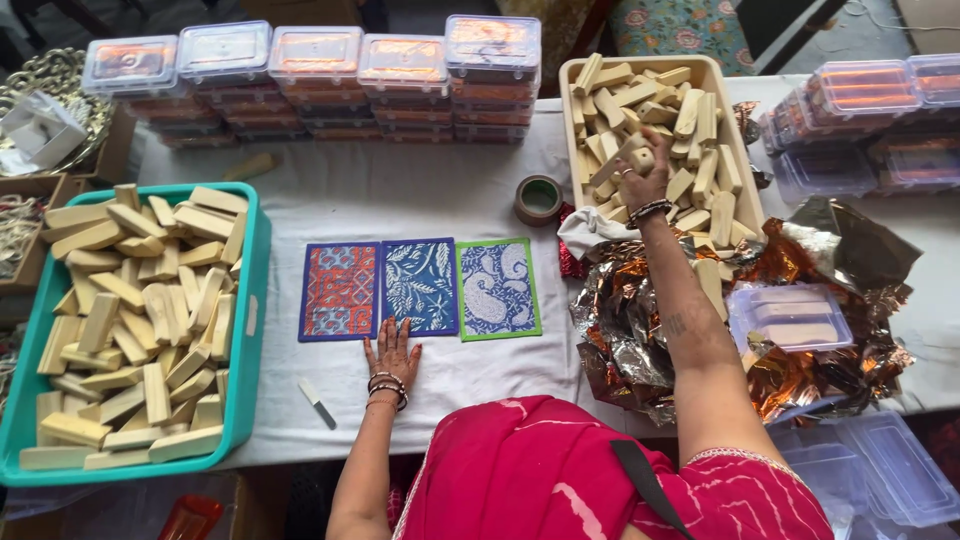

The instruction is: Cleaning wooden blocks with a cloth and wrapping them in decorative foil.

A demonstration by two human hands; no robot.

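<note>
A: Where was the left hand (392, 347)?

B: It lay flat, fingers spread, on the white tablecloth (420, 200), its fingertips just touching the lower edge of the blue printed card (419, 286). That card sat between a red-orange card (340, 291) and a green-bordered card (498, 288), all three side by side.

A: And the right hand (643, 170)?

B: It reached into the beige tray (578, 75) at the far right and closed around one pale wooden block (641, 158), lifted just above the heap.

A: What surrounded them?

B: A teal tray (248, 330) of similar blocks stood at the left. A tape roll (538, 199) rested near the beige tray. Crumpled copper foil (625, 320) lay beside the right forearm, and stacked clear lidded boxes (315, 60) lined the far edge.
</note>
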